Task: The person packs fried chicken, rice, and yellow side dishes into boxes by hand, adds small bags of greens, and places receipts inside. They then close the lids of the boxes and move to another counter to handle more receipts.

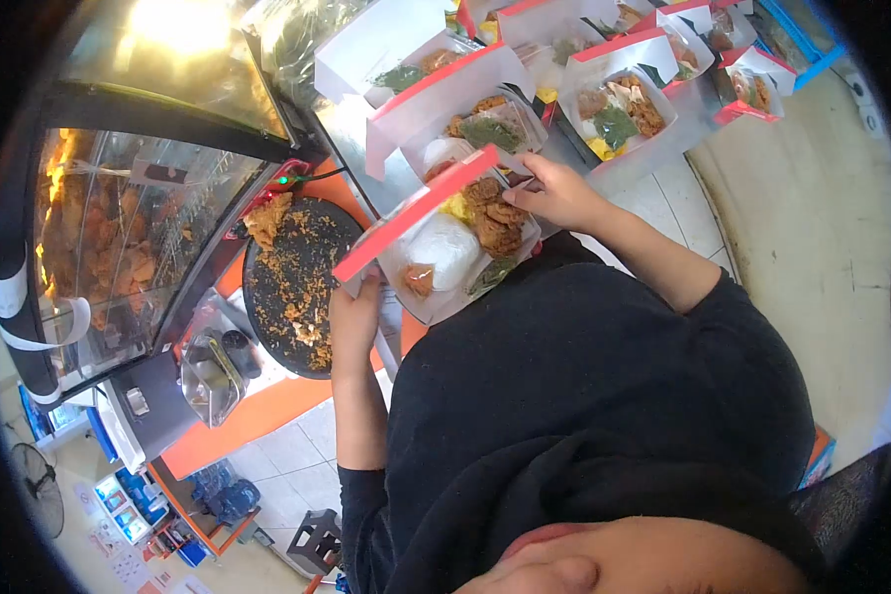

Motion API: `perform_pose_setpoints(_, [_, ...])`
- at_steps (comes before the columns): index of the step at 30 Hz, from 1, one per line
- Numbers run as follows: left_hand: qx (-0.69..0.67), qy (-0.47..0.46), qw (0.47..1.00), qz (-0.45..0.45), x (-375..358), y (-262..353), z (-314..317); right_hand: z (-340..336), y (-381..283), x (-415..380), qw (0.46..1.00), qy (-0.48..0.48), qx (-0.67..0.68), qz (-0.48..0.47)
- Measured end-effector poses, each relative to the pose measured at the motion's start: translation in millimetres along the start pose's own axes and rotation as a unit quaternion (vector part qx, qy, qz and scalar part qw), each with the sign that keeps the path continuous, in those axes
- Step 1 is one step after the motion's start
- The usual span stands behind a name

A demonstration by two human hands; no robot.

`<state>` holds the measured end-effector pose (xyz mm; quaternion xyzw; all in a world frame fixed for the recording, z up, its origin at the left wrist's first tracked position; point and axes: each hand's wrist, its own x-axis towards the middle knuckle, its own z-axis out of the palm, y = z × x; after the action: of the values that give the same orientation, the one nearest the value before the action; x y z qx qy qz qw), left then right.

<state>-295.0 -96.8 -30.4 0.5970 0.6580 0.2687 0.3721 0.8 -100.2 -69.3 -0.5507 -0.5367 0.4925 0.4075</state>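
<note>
Between my two hands is an open food box, white with a red-edged lid that stands raised. Inside lie a plastic-wrapped mound of rice, a brown piece of fried chicken, something yellow, and a wrapped green leafy packet. My left hand grips the box's left side near the lower end of the lid, its fingers partly hidden. My right hand pinches the far right edge beside the chicken.
Several similar filled boxes stand open on the metal counter beyond. At left, a round dark board carries crumbs and a fried piece. A lit glass display case holds fried food. Tongs lie in a clear container.
</note>
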Motion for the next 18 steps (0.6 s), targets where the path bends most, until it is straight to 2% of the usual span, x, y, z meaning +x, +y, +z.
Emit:
perform_pose_setpoints(1, [0.069,-0.028,0.997,-0.013,3,0,-2,-1,-11,-1,0.998,-0.013,-0.057,0.012])
perform_pose_setpoints(2, [0.072,-0.028,0.997,-0.016,4,4,-5,-3,-20,-2,0.993,-0.027,-0.113,0.026])
perform_pose_setpoints(3, [0.05,-0.043,0.997,-0.05,6,12,-8,-4,-25,-1,0.993,-0.031,-0.109,0.028])
perform_pose_setpoints(4, [0.027,-0.058,0.994,-0.084,8,17,-10,-5,-30,1,0.993,-0.035,-0.09,0.068])
perform_pose_setpoints(6, [0.001,-0.077,0.992,-0.099,15,9,-13,-4,-25,0,0.991,-0.043,-0.063,0.112])
perform_pose_setpoints(8, [0.038,-0.044,0.993,-0.101,18,7,-12,-2,-15,0,0.994,-0.006,-0.108,0.01])
perform_pose_setpoints(10, [0.051,-0.064,0.988,-0.129,15,17,-16,-2,-12,-1,0.996,-0.001,-0.086,-0.006])
perform_pose_setpoints(12, [-0.071,-0.059,0.987,-0.128,11,18,-17,-6,-17,-10,0.998,0.005,-0.066,-0.014])
perform_pose_setpoints(13, [-0.066,-0.062,0.987,-0.132,9,12,-20,-14,-31,-17,0.995,0.022,-0.1,-0.017])
perform_pose_setpoints(15, [-0.115,-0.102,0.966,-0.206,8,-8,-27,-29,-57,-23,0.99,0.035,-0.138,-0.02])
perform_pose_setpoints(16, [-0.117,-0.1,0.966,-0.208,5,-17,-22,-36,-68,-25,0.977,-0.135,-0.126,-0.108])
perform_pose_setpoints(17, [-0.119,-0.094,0.97,-0.191,2,-25,-15,-38,-73,-27,0.928,-0.299,-0.109,-0.192])
perform_pose_setpoints(18, [-0.121,-0.089,0.974,-0.17,-1,-28,-8,-30,-68,-24,0.928,-0.3,-0.11,-0.192])
